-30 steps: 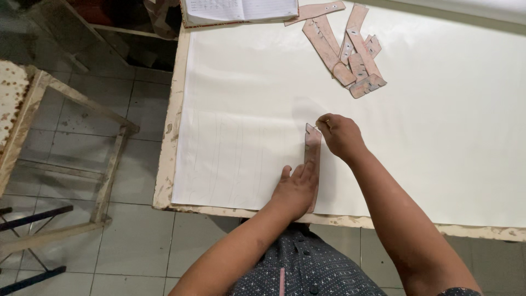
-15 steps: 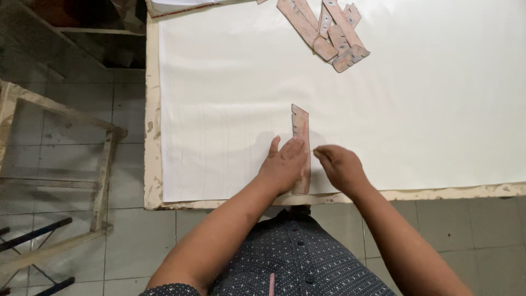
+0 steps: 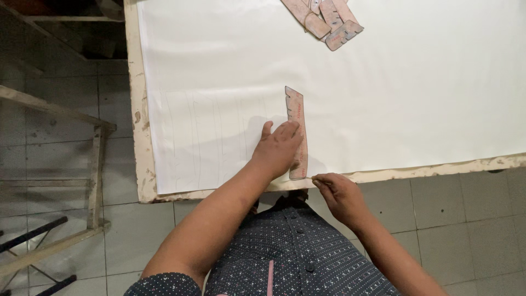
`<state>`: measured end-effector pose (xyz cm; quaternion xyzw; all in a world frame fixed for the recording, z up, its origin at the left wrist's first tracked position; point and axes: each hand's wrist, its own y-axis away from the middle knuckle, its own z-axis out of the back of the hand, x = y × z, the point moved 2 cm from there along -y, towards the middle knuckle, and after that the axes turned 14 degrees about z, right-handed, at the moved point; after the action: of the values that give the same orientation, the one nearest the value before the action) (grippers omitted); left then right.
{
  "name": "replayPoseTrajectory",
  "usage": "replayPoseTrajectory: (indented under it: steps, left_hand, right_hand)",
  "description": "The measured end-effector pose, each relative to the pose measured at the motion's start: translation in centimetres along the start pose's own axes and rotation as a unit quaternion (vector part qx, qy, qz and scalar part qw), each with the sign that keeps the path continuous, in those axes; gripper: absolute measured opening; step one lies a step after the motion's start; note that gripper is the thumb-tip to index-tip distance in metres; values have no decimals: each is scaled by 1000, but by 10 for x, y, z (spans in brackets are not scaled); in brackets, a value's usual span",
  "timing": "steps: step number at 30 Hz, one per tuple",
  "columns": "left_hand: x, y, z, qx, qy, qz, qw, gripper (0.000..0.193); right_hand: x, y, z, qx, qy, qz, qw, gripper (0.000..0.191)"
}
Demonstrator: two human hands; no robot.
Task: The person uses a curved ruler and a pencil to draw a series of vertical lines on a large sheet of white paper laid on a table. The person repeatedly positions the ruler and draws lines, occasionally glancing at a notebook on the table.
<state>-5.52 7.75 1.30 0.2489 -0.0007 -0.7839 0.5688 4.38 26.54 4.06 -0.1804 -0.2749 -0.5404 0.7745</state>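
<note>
A long pinkish cardboard pattern strip (image 3: 296, 112) lies on white cloth (image 3: 383, 93) spread over a table. My left hand (image 3: 278, 148) presses flat on the strip's lower half, fingers apart. My right hand (image 3: 335, 193) is at the table's near edge, just right of the strip's bottom end, fingers pinched on a thin marking tool (image 3: 316, 178) that is barely visible. Faint drawn lines (image 3: 213, 137) run down the cloth to the left of the strip.
A pile of several similar cardboard pattern pieces (image 3: 326, 19) lies at the far side of the cloth. The table's worn pale edge (image 3: 139, 126) borders a grey tiled floor. A wooden frame (image 3: 93, 164) stands on the floor at left.
My right hand has slid down along the strip's right side, from its top end to the table's near edge. My left hand has stayed on the strip. The view has shifted.
</note>
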Motion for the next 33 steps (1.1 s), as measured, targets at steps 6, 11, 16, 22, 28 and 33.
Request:
replayPoseTrajectory:
  steps: [6, 11, 16, 22, 28, 33]
  left_hand:
    - [2, -1, 3, 0, 17, -1, 1000, 71]
    - [0, -1, 7, -14, 20, -7, 1000, 67]
    - [3, -4, 9, -20, 29, -8, 999, 48]
    - [8, -10, 12, -59, 69, -1, 996, 18]
    - [16, -13, 10, -72, 149, 3, 986, 27]
    - [8, 15, -22, -64, 368, 201, 905, 31]
  right_hand:
    - [10, -3, -10, -3, -1, 85, 996, 18]
    - [17, -11, -18, 12, 8, 141, 990, 18]
    - [18, -19, -19, 40, 14, 119, 992, 18]
    - [16, -65, -12, -35, 101, 153, 983, 14]
    - [9, -89, -4, -67, 40, 134, 988, 17]
    - [-13, -61, 6, -51, -176, -169, 968, 30]
